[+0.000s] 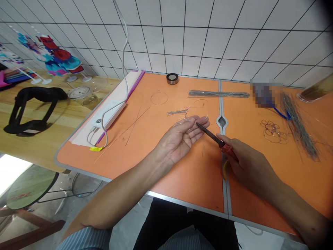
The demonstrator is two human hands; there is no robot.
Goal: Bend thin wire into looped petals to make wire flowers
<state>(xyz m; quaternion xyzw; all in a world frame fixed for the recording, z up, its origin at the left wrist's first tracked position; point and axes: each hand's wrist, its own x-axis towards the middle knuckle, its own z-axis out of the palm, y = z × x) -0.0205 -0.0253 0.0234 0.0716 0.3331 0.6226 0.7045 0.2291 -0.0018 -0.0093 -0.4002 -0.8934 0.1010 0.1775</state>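
Note:
My left hand (179,139) is palm up above the orange table, its thumb pressed to the index finger on a thin wire. That wire's curved loop shows faintly beyond the fingertips. Red-handled long-nose pliers (211,134) are gripped in my right hand (247,161); their dark jaws point left and reach the fingers of my left hand. Whether the jaws touch the wire is too small to tell. Short metal wires (177,112) lie just behind my left hand.
On the orange folding table (166,180) lie a straight wire bundle (218,93), a tape roll (172,79), a wire tangle (272,132) and a larger wire bundle (300,126). A white power strip (111,116) with its cable lies left. A tiled wall (171,38) stands behind.

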